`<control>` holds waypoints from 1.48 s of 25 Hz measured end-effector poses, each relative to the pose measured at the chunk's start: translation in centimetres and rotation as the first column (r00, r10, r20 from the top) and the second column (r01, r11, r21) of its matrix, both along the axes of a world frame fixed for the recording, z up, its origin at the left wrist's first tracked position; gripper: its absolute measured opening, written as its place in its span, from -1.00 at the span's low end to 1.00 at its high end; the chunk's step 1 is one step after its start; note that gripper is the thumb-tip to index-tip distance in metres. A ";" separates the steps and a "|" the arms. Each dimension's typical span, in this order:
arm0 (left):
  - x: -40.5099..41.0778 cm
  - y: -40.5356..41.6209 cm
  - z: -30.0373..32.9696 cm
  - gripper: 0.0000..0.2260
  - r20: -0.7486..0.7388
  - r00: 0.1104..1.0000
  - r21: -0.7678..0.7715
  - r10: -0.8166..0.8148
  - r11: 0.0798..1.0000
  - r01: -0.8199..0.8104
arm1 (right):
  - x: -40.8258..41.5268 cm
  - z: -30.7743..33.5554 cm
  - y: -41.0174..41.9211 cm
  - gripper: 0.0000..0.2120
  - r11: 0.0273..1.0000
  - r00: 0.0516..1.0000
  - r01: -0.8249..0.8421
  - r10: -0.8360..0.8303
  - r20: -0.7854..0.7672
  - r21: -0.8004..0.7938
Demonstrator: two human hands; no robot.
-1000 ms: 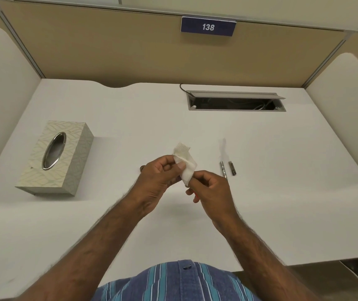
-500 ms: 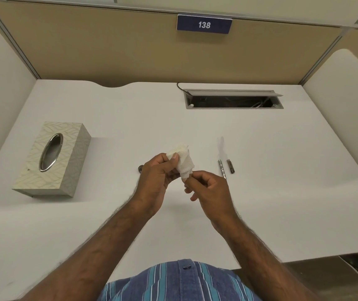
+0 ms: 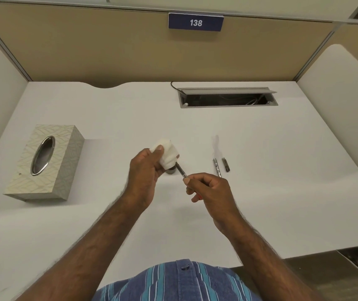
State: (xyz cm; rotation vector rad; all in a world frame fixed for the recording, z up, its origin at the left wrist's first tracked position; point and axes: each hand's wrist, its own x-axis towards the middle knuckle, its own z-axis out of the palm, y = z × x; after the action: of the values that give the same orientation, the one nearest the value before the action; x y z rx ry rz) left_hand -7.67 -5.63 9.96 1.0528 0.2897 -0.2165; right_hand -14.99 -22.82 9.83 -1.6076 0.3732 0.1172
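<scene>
Left hand (image 3: 146,172) is gripping a wadded tissue (image 3: 168,154), fingers curled round it. Right hand (image 3: 210,192) is pinching a thin metal rod (image 3: 181,171). The rod's far tip is vanishing into the tissue, and its rear end is hiding inside the fingers. A small dark round item (image 3: 171,170) is sitting beneath the wad, too small to identify. A silver tube (image 3: 216,168) and a dark cap (image 3: 225,165) are lying just beyond the right hand.

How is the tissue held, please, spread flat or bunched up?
Bunched up: the left hand grips the tissue as a wad over the rod.

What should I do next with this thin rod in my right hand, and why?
Probably pull the rod back through the tissue: the left hand grips the tissue around its far tip, the right hand pinches its near end, so a pull would wipe it.
</scene>
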 end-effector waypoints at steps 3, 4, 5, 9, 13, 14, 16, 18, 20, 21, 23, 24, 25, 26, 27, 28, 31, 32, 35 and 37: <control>0.7 0.5 0.0 -0.95 0.032 0.999 0.039 0.011 0.999 -0.012 | -0.2 -0.4 -1.2 -0.92 0.999 0.999 0.035 -0.035 -0.020 0.023; 0.7 0.5 -0.1 -0.92 0.040 0.999 0.058 0.017 0.998 -0.019 | -0.3 -0.5 -1.5 -0.92 0.998 0.999 0.049 -0.048 -0.023 0.029; 0.7 0.4 -0.1 -0.86 0.046 0.999 0.077 0.021 0.997 -0.024 | -0.3 -0.6 -1.8 -0.92 0.998 0.998 0.059 -0.058 -0.023 0.034; 0.3 -0.5 -0.2 -0.73 0.039 0.997 0.207 -0.059 0.977 0.049 | -0.1 -0.7 -2.7 -0.92 0.994 0.996 0.085 -0.084 -0.026 0.064; -0.2 -1.6 -1.4 -0.76 -0.024 0.963 0.357 -0.268 0.898 0.258 | 0.3 -1.0 -3.4 -0.92 0.990 0.993 0.115 -0.113 -0.032 0.077; -0.4 -2.0 -1.7 -0.76 -0.031 0.946 0.351 -0.321 0.883 0.311 | 0.4 -1.1 -3.6 -0.92 0.990 0.992 0.120 -0.118 -0.035 0.076; -0.9 -2.9 -1.9 -0.77 -0.035 0.922 0.352 -0.386 0.858 0.373 | 0.5 -1.4 -4.0 -0.93 0.991 0.993 0.115 -0.112 -0.039 0.066; -1.3 -3.7 -2.0 -0.77 -0.044 0.915 0.355 -0.401 0.850 0.390 | 0.5 -1.7 -4.2 -0.92 0.993 0.994 0.100 -0.097 -0.042 0.056; -1.3 -4.3 -2.1 -0.78 -0.057 0.915 0.356 -0.399 0.848 0.392 | 0.6 -2.0 -4.4 -0.92 0.995 0.996 0.085 -0.083 -0.046 0.052; -1.2 -4.5 -2.2 -0.78 -0.067 0.917 0.354 -0.394 0.850 0.391 | 0.6 -2.1 -4.6 -0.92 0.995 0.996 0.081 -0.078 -0.049 0.052; -0.9 -4.9 -2.4 -0.79 -0.089 0.921 0.347 -0.380 0.854 0.387 | 0.9 -2.4 -4.9 -0.92 0.995 0.995 0.077 -0.074 -0.059 0.056; -0.7 -5.1 -2.4 -0.79 -0.096 0.922 0.350 -0.375 0.855 0.383 | 1.0 -2.5 -5.1 -0.92 0.995 0.995 0.075 -0.071 -0.064 0.059; -0.6 -5.2 -2.4 -0.79 -0.099 0.924 0.356 -0.369 0.854 0.379 | 1.2 -2.6 -5.4 -0.91 0.995 0.995 0.069 -0.065 -0.070 0.066; -0.4 -5.4 -2.4 -0.79 -0.101 0.927 0.360 -0.360 0.856 0.372 | 1.4 -2.7 -5.6 -0.90 0.995 0.995 0.063 -0.057 -0.076 0.079; -0.2 -5.6 -2.4 -0.79 -0.103 0.932 0.356 -0.348 0.862 0.361 | 1.6 -2.8 -5.9 -0.88 0.994 0.995 0.060 -0.052 -0.083 0.093; 0.0 -5.7 -2.4 -0.79 -0.103 0.937 0.347 -0.334 0.871 0.348 | 1.9 -3.0 -6.3 -0.86 0.992 0.994 0.067 -0.058 -0.091 0.103; 0.7 -5.9 -2.4 -0.80 -0.105 0.948 0.347 -0.299 0.883 0.317 | 2.9 -4.3 -7.9 -0.80 0.988 0.982 0.155 -0.150 -0.116 0.028; 0.9 -6.0 -2.5 -0.76 -0.100 0.950 0.351 -0.297 0.882 0.313 | 3.2 -5.1 -8.5 -0.80 0.981 0.975 0.182 -0.189 -0.113 -0.072; 1.2 -5.9 -2.8 -0.65 -0.087 0.949 0.369 -0.302 0.875 0.313 | 4.2 -7.8 -10.0 -0.83 0.878 0.963 0.198 -0.256 -0.078 -0.436; 1.4 -5.8 -3.0 -0.68 -0.087 0.950 0.382 -0.299 0.871 0.309 | 4.4 -9.2 -10.5 -0.81 0.807 0.958 0.202 -0.280 -0.059 -0.556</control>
State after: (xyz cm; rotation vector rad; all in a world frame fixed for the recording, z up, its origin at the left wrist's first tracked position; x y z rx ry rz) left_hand -6.28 -11.48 7.00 1.4970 0.1907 -0.4708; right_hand -10.54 -33.29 0.67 -2.1054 0.7720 -0.0852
